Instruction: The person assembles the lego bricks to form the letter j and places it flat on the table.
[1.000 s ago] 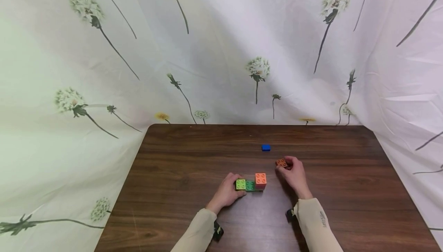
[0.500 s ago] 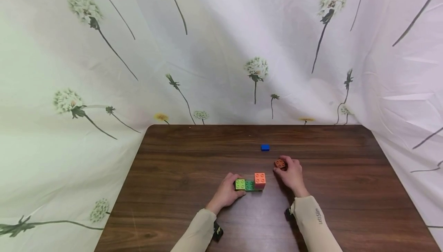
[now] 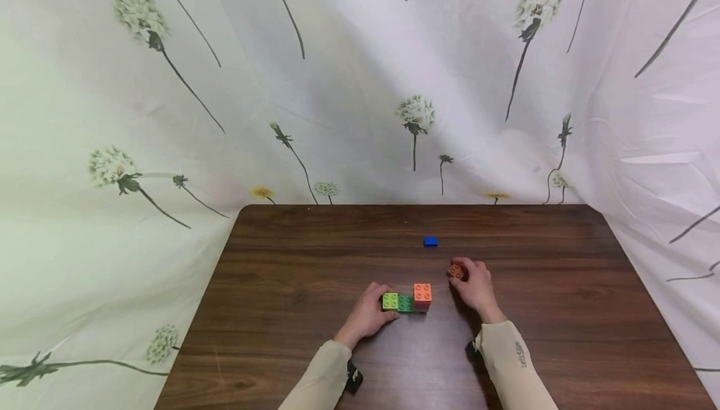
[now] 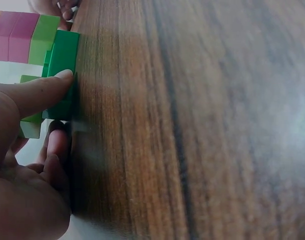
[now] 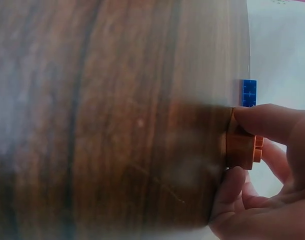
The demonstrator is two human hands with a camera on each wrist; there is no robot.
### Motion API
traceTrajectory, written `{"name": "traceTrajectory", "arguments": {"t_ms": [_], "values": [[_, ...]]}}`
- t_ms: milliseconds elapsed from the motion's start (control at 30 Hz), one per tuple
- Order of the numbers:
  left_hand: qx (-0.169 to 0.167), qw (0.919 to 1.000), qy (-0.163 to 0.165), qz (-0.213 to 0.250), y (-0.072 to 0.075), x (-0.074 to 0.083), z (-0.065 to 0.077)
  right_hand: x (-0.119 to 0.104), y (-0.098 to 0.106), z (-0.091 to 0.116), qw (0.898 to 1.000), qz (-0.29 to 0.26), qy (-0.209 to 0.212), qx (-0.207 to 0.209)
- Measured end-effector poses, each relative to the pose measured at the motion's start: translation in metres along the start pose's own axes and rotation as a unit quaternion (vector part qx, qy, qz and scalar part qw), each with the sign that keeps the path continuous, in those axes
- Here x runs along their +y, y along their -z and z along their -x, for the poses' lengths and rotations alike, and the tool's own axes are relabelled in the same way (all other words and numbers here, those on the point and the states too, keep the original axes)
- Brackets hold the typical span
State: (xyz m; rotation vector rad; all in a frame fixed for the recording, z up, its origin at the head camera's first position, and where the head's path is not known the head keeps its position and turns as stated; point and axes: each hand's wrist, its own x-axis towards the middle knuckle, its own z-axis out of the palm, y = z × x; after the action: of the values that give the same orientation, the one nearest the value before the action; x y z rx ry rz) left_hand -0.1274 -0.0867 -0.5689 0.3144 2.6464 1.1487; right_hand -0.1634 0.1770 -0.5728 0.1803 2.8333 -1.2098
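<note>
A built piece of toy bricks stands on the table: a dark green base brick (image 4: 64, 52), a light green brick (image 3: 390, 301) on its left end and a stack with an orange top brick (image 3: 422, 292) on its right end. Below that orange top, the left wrist view shows pink bricks (image 4: 16, 37) and another light green one. My left hand (image 3: 368, 315) grips the left end, its thumb along the green side. To the right, my right hand (image 3: 477, 288) pinches a separate orange brick (image 5: 241, 150), studs up, between thumb and fingers, low at the table surface.
A blue brick (image 3: 430, 241) lies farther back, behind the right hand's orange brick. The brown wooden table (image 3: 298, 260) ends at a white cloth (image 3: 349, 85) printed with dandelions, which hangs behind and at both sides.
The orange brick in my right hand has turned a little and shifted slightly between the frames. My left hand keeps its grip on the green end, and the built piece stays in place.
</note>
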Motion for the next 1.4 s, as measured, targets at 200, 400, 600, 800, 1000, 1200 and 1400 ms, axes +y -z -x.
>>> {"name": "traceTrajectory", "arguments": {"t_ms": [200,400,600,800,1000,1200,1400], "values": [[0.000,1.0000,-0.003,-0.001,0.001,0.000,0.000,0.001,0.001,0.002,1.000,-0.006,0.009,0.000],[0.002,1.0000,-0.007,0.000,0.000,-0.001,-0.001,0.004,0.001,0.003,1.000,-0.012,0.010,0.004],[0.005,0.9999,-0.010,0.002,0.000,-0.001,0.000,0.006,0.002,0.003,1.000,-0.027,0.001,0.003],[0.000,1.0000,0.000,0.003,0.000,-0.001,0.000,0.006,0.003,0.006,0.999,-0.039,-0.010,0.001],[0.002,1.0000,-0.005,0.006,0.001,0.001,0.000,0.007,0.005,0.011,0.995,-0.084,-0.043,0.005],[0.001,1.0000,0.000,0.005,0.000,0.000,-0.001,0.006,0.008,0.015,0.982,-0.176,-0.071,0.003],[0.005,1.0000,-0.006,0.004,-0.001,-0.001,0.000,-0.004,0.015,0.020,0.956,-0.281,-0.079,-0.003]]}}
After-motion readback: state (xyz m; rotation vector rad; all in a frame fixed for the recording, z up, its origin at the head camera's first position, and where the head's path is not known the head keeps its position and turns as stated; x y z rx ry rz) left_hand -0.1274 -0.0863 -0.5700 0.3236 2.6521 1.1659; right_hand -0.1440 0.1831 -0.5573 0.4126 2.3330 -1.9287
